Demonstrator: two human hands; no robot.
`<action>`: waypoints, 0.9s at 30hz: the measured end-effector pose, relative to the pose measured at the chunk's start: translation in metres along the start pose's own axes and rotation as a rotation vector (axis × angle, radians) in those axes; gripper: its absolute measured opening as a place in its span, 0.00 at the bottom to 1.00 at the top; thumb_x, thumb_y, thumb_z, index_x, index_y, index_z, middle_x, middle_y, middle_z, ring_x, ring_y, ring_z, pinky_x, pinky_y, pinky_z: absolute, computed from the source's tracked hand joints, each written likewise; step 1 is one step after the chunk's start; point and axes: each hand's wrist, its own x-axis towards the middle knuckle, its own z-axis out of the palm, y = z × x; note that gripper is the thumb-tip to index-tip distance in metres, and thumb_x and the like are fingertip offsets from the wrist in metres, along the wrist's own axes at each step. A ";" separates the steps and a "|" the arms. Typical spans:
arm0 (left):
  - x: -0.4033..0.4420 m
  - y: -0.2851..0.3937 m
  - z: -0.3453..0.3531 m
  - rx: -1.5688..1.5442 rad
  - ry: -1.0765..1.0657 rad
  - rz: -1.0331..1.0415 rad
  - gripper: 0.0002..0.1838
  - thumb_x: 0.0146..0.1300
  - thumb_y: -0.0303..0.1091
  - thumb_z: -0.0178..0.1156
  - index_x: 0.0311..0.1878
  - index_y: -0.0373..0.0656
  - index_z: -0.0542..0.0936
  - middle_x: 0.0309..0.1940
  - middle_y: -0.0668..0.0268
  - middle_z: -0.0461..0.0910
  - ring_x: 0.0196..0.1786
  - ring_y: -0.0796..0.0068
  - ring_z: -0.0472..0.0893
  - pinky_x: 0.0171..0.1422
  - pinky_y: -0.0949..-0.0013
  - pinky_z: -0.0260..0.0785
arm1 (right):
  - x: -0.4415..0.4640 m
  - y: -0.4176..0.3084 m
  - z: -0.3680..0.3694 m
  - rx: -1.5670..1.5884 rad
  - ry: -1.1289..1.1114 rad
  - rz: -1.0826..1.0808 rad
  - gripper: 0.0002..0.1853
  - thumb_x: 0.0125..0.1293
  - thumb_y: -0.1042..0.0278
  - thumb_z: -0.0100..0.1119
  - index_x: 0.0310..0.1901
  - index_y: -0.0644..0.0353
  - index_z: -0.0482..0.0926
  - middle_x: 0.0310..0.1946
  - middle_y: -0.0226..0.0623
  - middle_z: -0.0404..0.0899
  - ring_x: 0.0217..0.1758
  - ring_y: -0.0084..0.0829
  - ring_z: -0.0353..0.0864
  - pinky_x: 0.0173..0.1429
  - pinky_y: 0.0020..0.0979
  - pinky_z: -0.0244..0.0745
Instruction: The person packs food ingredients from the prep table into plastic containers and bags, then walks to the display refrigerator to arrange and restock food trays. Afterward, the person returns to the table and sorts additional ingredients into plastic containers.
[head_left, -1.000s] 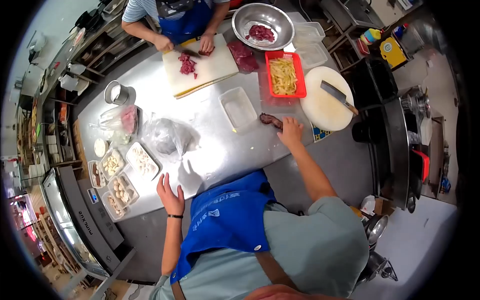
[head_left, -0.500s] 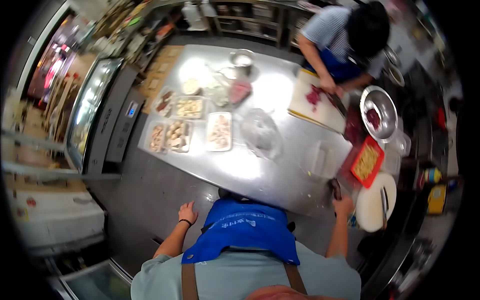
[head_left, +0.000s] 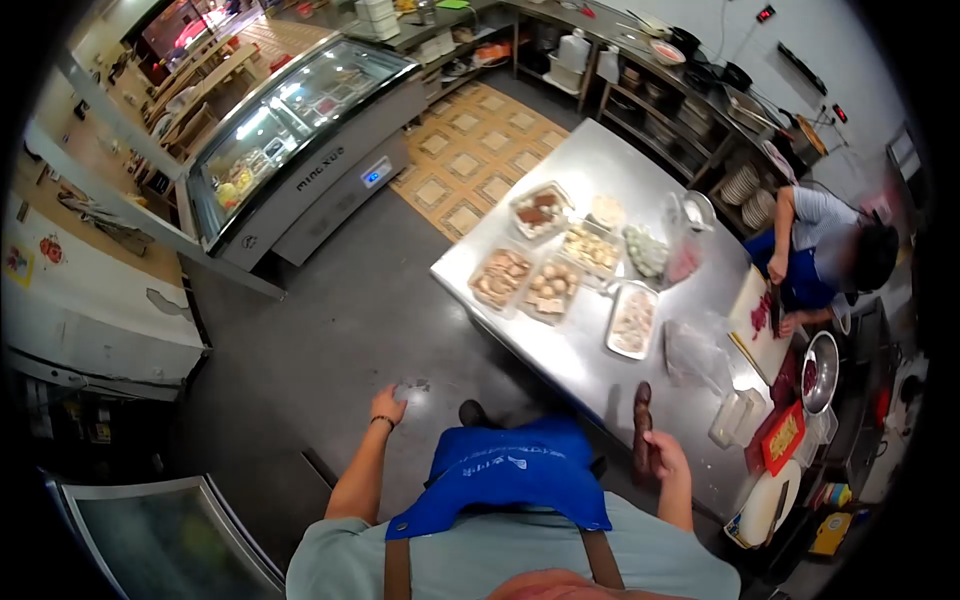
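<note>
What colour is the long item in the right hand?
Dark reddish-brown; the long item in the right hand shows in the head view, the only one.

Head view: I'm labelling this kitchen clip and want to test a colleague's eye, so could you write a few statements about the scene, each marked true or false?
1. The right hand holds a long, dark piece of food. True.
2. The left hand grips a spoon. False: nothing shows in it.
3. A knife lies on the round white board. True.
4. The steel bowl is full of yellow strips. False: it holds some red meat; the strips lie in the red basket.
5. The other person wears a striped top. True.
</note>
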 end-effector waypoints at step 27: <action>0.246 -0.269 -0.269 0.073 -0.380 -0.318 0.16 0.65 0.38 0.50 0.52 0.45 0.78 0.50 0.58 0.79 0.54 0.58 0.77 0.56 0.58 0.70 | 0.256 -0.271 0.754 -0.924 -0.627 0.121 0.19 0.41 0.61 0.77 0.32 0.62 0.81 0.30 0.37 0.80 0.33 0.30 0.78 0.37 0.29 0.72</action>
